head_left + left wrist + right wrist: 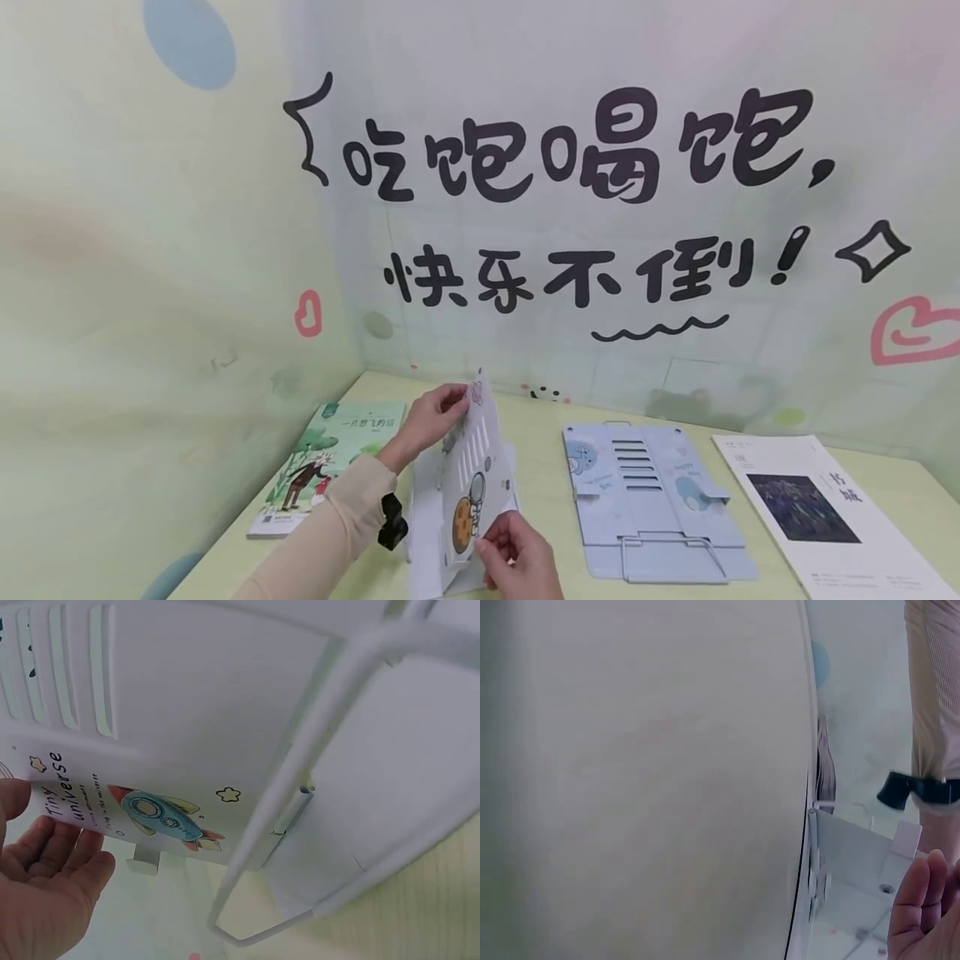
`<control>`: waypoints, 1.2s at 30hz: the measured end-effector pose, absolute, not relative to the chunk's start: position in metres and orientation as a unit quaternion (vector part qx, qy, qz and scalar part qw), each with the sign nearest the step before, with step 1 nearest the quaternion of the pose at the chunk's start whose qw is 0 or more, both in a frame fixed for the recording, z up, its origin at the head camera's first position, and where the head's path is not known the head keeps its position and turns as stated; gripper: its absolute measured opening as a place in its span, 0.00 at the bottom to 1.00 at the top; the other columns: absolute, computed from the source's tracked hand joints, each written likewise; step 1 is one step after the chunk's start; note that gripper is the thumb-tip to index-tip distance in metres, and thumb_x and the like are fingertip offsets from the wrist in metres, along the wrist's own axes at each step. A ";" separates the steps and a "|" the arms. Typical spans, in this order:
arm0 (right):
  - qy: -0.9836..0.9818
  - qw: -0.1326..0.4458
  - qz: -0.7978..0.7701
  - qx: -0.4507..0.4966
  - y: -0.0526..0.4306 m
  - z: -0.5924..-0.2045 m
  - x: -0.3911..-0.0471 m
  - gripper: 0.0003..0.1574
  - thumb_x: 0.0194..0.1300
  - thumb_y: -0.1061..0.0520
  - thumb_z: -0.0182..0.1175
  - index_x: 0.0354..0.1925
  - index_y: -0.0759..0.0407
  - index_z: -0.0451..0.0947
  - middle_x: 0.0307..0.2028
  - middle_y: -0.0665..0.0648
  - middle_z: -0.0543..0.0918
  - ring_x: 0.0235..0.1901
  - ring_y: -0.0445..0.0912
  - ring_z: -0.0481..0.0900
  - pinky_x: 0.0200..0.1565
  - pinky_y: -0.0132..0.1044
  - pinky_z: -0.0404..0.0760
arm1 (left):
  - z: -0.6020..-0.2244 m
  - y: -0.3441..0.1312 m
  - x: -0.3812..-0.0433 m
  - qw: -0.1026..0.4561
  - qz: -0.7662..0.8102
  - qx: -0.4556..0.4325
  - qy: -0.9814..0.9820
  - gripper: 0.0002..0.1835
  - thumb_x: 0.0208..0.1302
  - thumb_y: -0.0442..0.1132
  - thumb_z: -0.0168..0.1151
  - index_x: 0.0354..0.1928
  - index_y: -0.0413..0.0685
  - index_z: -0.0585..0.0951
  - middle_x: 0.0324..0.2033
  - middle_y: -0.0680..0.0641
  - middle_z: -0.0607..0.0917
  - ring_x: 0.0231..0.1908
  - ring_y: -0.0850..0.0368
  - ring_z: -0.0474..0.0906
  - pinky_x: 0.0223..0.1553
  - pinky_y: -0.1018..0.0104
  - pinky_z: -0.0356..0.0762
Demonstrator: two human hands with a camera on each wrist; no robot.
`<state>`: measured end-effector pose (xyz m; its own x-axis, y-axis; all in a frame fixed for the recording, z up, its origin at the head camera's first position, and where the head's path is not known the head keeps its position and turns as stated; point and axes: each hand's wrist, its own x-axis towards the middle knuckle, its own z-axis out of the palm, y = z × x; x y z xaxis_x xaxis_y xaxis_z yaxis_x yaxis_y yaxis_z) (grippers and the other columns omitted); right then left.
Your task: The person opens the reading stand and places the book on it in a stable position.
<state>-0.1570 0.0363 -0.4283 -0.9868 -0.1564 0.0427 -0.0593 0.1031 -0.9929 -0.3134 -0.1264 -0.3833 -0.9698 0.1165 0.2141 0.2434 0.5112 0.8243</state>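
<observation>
A white book stand with slots and a cartoon astronaut print stands partly unfolded on the table, its printed panel tilted up. My left hand pinches the upper edge of that panel. The left wrist view shows the thumb and fingers of my left hand at the panel's edge, near a rocket print and a white wire support. Down at the near right corner of the panel, my right hand grips it with thumb and curled fingers. Only part of my right hand shows in the right wrist view.
To the left lies a green picture book. A blue book stand lies folded flat on the right, with a white book beyond it. A printed wall sheet closes off the back of the pale table.
</observation>
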 end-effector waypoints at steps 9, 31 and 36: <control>0.761 -0.056 -0.644 -0.054 0.064 -0.426 -0.185 0.08 0.61 0.63 0.60 0.35 0.66 0.71 0.25 0.54 0.75 0.21 0.37 0.73 0.24 0.29 0.79 | -0.386 -0.145 -0.310 0.104 -0.478 -0.052 -0.871 0.24 0.67 0.38 0.53 0.63 0.37 0.68 0.57 0.37 0.76 0.56 0.44 0.73 0.55 0.54 0.74; 0.804 -0.134 -0.579 -0.003 0.090 -0.417 -0.271 0.03 0.62 0.67 0.57 0.37 0.66 0.74 0.29 0.58 0.79 0.29 0.42 0.74 0.30 0.31 0.81 | -0.404 -0.165 -0.262 0.172 -0.536 0.041 -0.825 0.27 0.63 0.31 0.57 0.64 0.36 0.66 0.57 0.35 0.74 0.57 0.44 0.73 0.57 0.56 0.73; 0.811 -0.139 -0.568 -0.002 0.091 -0.415 -0.280 0.05 0.62 0.68 0.57 0.38 0.65 0.75 0.30 0.58 0.79 0.29 0.43 0.73 0.30 0.30 0.80 | -0.403 -0.164 -0.256 0.174 -0.546 0.042 -0.818 0.27 0.63 0.31 0.56 0.64 0.36 0.65 0.57 0.35 0.74 0.57 0.42 0.73 0.55 0.56 0.74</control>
<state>-0.2797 0.0906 -0.4153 -0.9616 0.1535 0.2275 -0.1612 0.3551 -0.9208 -0.2565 -0.1640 -0.4026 -0.9359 -0.2584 0.2393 0.1219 0.3998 0.9085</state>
